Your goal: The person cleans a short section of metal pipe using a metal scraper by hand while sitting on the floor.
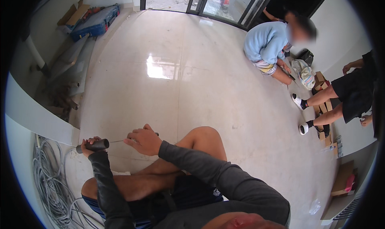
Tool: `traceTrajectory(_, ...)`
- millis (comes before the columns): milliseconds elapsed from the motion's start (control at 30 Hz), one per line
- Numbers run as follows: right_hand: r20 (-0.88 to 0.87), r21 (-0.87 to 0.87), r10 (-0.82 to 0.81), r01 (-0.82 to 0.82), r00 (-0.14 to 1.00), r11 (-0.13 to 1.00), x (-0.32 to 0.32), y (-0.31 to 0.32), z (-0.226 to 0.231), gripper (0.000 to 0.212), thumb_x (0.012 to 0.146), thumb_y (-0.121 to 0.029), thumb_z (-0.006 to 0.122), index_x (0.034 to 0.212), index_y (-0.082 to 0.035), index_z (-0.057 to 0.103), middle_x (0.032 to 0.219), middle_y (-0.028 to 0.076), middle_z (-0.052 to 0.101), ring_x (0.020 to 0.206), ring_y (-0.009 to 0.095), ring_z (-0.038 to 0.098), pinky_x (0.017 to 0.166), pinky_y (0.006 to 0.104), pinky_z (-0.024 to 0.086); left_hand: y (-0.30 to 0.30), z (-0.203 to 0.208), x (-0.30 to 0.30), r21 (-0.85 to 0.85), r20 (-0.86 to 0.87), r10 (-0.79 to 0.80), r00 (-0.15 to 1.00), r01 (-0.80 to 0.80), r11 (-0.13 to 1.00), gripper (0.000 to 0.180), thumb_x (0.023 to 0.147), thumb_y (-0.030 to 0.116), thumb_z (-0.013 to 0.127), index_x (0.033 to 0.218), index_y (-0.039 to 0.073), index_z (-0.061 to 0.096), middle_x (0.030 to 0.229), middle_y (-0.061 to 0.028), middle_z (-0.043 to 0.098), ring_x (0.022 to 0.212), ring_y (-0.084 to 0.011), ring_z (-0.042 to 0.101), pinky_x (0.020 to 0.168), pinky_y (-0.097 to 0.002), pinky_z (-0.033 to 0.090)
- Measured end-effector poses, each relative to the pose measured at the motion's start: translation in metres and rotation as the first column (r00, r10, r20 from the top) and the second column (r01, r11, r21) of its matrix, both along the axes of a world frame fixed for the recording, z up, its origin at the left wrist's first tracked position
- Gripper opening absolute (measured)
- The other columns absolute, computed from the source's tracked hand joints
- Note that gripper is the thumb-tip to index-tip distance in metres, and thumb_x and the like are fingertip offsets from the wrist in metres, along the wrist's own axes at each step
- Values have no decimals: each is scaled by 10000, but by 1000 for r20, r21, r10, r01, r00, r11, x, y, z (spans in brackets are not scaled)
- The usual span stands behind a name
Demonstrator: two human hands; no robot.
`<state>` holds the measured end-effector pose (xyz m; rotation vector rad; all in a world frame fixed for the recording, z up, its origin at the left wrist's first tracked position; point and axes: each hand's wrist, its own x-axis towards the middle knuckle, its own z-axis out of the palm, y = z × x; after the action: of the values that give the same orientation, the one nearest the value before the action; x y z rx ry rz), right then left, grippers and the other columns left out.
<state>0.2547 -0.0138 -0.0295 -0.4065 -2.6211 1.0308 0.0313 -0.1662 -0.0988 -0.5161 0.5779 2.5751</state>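
My left hand (86,147) is closed around a short dark grey cylinder (99,145), held near the floor at the left. Facing it, my right hand (145,142) is closed on a thin tool, perhaps a screwdriver. The tool's slim metal shaft (116,141) points left at the cylinder's end; whether it touches I cannot tell. A small dark end of the tool shows beyond the right hand, and the rest is covered by my fingers. My bare crossed legs (204,140) lie beneath my forearms.
Coiled grey cable (46,177) lies left of me. A blue tool case (96,26) and pipes (68,96) line the left wall. A crouching person in light blue (266,40) and a standing person in black shorts (353,92) are at the right, near cardboard boxes (321,82).
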Motion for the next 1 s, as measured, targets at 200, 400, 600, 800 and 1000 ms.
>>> traceTrajectory(200,-49,49,-41,43,998,998,-3,-6,-2,422,930,-490,500,867,-108,670,750,62,595,769,228,566,793,380,312,2,13,9,-25,22,-65,998,66,998,207,809,183,627,706,111,463,597,21,485,500,-113,492,732,-312,476)
traceTrajectory(400,-79,42,-6,9,997,999,5,-5,-8,426,909,-520,531,876,-121,674,751,43,578,776,204,549,814,362,303,11,22,27,-61,15,-109,994,110,992,218,818,210,633,727,130,452,583,27,472,494,-104,470,724,-300,463)
traceTrajectory(600,-6,98,27,-26,1000,995,-2,12,5,406,900,-513,551,852,-131,680,740,34,588,770,197,558,803,368,316,23,5,8,-35,-32,-169,985,168,985,210,830,256,619,763,153,449,586,28,458,481,-106,436,678,-307,441)
traceTrajectory(800,-213,143,65,-34,975,989,-41,23,-19,286,865,-386,637,871,-107,696,839,61,675,804,236,605,814,392,338,30,6,-14,-83,-156,-90,984,77,994,218,845,278,595,793,129,445,642,-18,446,470,-146,429,518,-328,462)
traceTrajectory(1000,-29,111,59,-55,998,992,-2,-10,-12,253,886,-305,637,990,-79,679,967,81,668,974,258,591,947,400,322,30,17,10,-252,-242,5,970,-68,965,219,880,308,513,858,91,500,636,-126,549,459,-251,568,408,-409,503)
